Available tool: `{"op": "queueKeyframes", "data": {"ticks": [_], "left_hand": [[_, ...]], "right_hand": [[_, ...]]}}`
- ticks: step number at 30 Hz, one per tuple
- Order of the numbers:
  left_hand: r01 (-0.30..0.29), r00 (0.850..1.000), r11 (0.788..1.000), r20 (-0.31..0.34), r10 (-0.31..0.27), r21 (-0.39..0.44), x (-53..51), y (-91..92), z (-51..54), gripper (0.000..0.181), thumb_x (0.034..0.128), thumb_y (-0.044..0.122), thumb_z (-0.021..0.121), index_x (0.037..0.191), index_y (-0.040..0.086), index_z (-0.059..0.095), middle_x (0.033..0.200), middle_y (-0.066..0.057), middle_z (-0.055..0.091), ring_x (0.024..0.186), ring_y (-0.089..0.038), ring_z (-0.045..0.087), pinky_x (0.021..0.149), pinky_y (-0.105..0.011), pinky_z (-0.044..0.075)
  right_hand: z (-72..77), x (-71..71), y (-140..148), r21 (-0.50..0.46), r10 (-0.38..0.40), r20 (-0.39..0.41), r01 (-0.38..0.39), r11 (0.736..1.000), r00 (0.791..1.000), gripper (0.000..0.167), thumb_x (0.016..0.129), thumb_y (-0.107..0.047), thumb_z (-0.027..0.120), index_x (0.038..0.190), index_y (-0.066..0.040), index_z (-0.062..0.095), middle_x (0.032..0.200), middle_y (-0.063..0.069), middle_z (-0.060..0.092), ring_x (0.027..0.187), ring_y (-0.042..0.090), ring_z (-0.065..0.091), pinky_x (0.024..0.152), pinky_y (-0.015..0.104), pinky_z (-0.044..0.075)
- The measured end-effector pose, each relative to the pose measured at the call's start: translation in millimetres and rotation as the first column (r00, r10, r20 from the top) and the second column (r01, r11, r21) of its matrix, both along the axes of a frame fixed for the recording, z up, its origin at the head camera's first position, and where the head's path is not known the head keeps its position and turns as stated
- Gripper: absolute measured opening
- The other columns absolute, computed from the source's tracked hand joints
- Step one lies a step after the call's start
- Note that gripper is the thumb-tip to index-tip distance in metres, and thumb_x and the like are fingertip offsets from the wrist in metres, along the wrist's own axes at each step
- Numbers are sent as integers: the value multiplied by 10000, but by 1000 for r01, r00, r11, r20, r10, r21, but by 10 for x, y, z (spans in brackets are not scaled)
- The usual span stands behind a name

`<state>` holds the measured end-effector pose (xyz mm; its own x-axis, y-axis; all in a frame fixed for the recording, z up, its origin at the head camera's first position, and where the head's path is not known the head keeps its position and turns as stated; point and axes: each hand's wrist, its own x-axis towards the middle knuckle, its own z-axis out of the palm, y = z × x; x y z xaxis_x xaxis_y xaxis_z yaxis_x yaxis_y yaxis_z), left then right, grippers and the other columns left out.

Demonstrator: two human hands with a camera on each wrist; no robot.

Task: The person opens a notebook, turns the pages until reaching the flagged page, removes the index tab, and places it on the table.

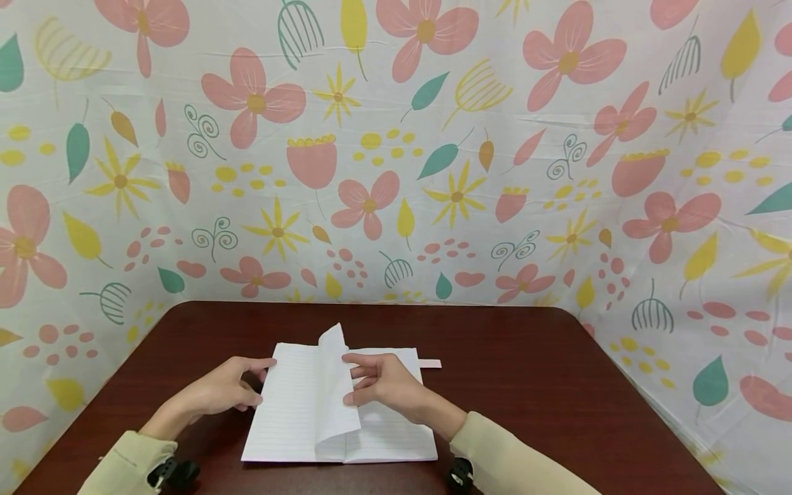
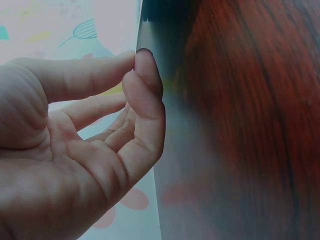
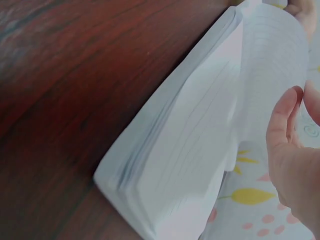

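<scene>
An open lined notebook lies on the dark wooden table. One page stands raised near its middle and curls over. My right hand pinches that page at its free edge, thumb and fingers close together; the right wrist view also shows this hand beside the curved page. At the notebook's left edge, my left hand holds the margin with thumb and bent fingers. In the left wrist view, thumb and fingertips of this hand meet; the notebook hardly shows there.
A pale pink tab sticks out past the notebook's upper right side. The dark table reaches back to a flower-patterned cloth hung behind and on both sides. Each sleeve cuff has a black device at the wrist.
</scene>
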<state>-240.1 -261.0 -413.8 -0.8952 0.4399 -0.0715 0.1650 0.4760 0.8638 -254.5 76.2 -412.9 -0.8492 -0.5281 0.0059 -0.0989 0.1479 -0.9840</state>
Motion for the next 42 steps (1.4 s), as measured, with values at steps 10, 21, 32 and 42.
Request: {"op": "queueKeyframes", "data": {"ticks": [10,21,32,42], "left_hand": [[5,1000,1000,-2,-4,7,-9,-2,-13,702,866,-123,691,1490,-224,387,1057,-147,513,680,-241,573,572,-296,477],[1,1000,1000,-2,-1,9,-10,-1,-19,697,864,-129,691,1486,-226,391,1060,-147,505,681,-235,580,570,-291,477],[-15,1000,1000,-1,15,-4,-15,2,-28,694,864,-116,702,1487,-211,411,1050,-140,526,650,-201,554,570,-294,487],[8,1000,1000,-15,-8,4,-25,-2,-23,696,882,-75,706,1484,-228,393,1035,-131,526,686,-223,591,570,-311,503]], "right_hand": [[-25,20,-135,-4,-2,8,2,1000,1000,675,808,50,859,1442,-52,651,1282,122,697,943,190,715,823,296,570],[-40,43,-235,34,-12,-11,13,999,1000,744,800,31,883,1485,-94,620,1290,110,692,859,171,710,723,263,541],[-65,79,-324,41,12,-29,-11,999,1000,895,816,-28,896,1598,-94,466,1342,49,688,661,116,614,619,236,475],[-38,104,-373,202,92,-27,-85,976,995,563,980,-298,776,1483,-96,622,1372,16,687,578,156,554,572,251,459]]}}
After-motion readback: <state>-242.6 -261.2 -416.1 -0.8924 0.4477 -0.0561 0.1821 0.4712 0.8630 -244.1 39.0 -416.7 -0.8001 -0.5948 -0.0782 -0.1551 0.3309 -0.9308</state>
